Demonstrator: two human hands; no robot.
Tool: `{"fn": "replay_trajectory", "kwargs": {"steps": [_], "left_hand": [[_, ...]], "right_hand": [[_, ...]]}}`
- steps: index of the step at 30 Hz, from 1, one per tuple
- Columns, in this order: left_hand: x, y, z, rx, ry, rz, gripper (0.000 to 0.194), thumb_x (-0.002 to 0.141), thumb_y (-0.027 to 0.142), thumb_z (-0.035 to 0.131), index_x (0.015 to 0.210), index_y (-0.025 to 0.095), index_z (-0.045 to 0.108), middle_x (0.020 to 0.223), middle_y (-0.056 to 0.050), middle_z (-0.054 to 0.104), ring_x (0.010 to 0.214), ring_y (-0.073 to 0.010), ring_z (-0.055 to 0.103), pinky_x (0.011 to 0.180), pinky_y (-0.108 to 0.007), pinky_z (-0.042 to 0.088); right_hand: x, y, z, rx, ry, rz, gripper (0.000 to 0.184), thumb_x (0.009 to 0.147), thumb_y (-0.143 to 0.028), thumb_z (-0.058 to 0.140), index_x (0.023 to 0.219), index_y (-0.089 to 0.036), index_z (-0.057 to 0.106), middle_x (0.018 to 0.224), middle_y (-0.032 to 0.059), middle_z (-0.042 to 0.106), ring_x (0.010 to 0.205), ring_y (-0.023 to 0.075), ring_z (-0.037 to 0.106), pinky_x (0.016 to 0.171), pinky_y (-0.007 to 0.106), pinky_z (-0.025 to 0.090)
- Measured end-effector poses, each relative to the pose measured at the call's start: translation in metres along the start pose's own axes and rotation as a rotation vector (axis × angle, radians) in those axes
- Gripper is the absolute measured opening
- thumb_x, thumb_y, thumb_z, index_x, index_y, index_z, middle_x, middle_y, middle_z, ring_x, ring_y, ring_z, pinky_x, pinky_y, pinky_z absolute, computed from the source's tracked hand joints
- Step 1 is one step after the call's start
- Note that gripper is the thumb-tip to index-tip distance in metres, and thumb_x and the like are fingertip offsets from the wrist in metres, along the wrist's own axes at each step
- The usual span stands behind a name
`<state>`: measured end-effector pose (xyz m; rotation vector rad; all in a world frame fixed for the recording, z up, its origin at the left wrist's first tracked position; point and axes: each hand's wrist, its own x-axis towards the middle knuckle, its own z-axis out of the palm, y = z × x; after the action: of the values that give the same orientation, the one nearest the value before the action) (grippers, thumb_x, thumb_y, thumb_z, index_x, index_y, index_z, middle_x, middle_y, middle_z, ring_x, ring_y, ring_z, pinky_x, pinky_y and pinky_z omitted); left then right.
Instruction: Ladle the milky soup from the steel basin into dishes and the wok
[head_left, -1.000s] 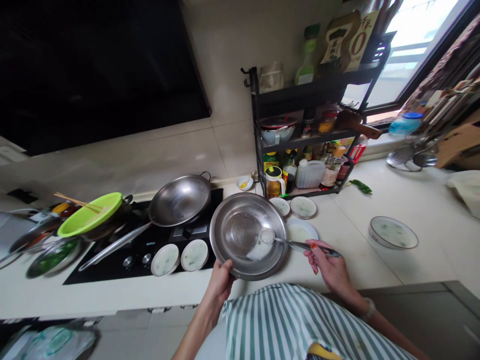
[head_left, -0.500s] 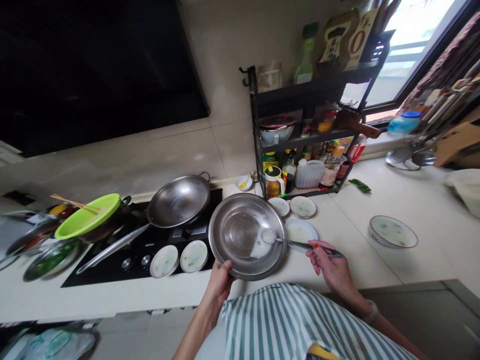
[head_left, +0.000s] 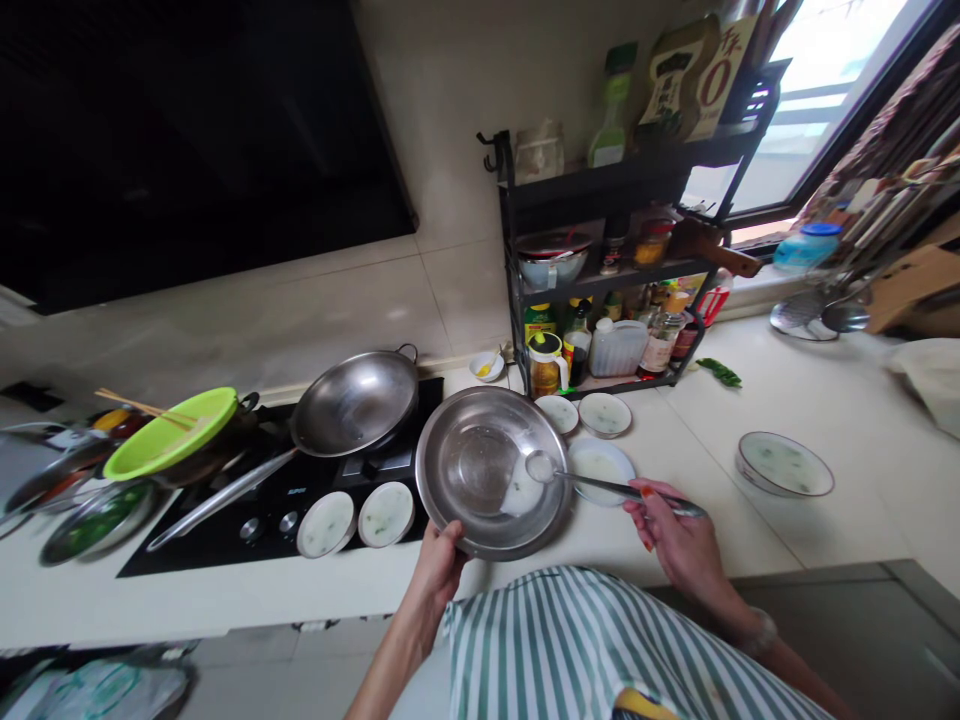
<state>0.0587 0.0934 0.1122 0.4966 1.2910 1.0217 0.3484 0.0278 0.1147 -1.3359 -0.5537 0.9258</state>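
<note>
A wide steel basin (head_left: 465, 450) is tilted in front of me, with a little whitish liquid (head_left: 520, 492) pooled on its right side. My left hand (head_left: 444, 560) grips the basin's near rim, thumb on top. In my right hand (head_left: 679, 530) is the dark handle of a metal ladle (head_left: 600, 484), its small bowl resting in the basin by the liquid. Just right of the basin lies a white plate (head_left: 611, 462) of pale liquid, partly under the ladle handle. Behind it stand two small bowls (head_left: 604, 413) of pale liquid with green bits.
Two similar bowls (head_left: 327, 524) sit on the black stove's front edge, near a long-handled wok (head_left: 356, 405). A lime-green basin (head_left: 172, 432) with chopsticks is at left. One more bowl (head_left: 784, 465) stands at right. A black spice rack (head_left: 607, 275) rises behind.
The ladle has shifted slightly right and up within the basin, my right hand moving right with it. My left hand still holds the basin in about the same place.
</note>
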Motion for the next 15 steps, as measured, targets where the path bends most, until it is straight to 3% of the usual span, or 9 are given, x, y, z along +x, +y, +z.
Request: {"fn": "replay_trajectory", "kwargs": {"steps": [9, 15], "left_hand": [[0.0, 0.003, 0.0, -0.021, 0.004, 0.001, 0.029, 0.052, 0.013, 0.058, 0.078, 0.019, 0.049, 0.057, 0.005, 0.056, 0.048, -0.0083, 0.048, 0.047, -0.02, 0.032], [0.0, 0.004, -0.001, -0.02, -0.006, 0.002, 0.03, 0.052, 0.013, 0.058, 0.08, 0.019, 0.049, 0.059, 0.005, 0.057, 0.05, -0.0091, 0.049, 0.048, -0.02, 0.032]], "right_hand": [[0.003, -0.033, -0.028, 0.012, 0.215, -0.056, 0.034, 0.069, -0.043, 0.071, 0.09, -0.017, 0.065, 0.06, 0.0039, 0.064, 0.047, 0.0128, 0.051, 0.037, 0.023, 0.036], [0.002, -0.028, -0.055, -0.32, 0.211, -0.187, 0.032, 0.078, -0.045, 0.061, 0.094, -0.018, 0.065, 0.064, 0.0033, 0.064, 0.042, 0.0114, 0.047, 0.038, 0.026, 0.04]]}}
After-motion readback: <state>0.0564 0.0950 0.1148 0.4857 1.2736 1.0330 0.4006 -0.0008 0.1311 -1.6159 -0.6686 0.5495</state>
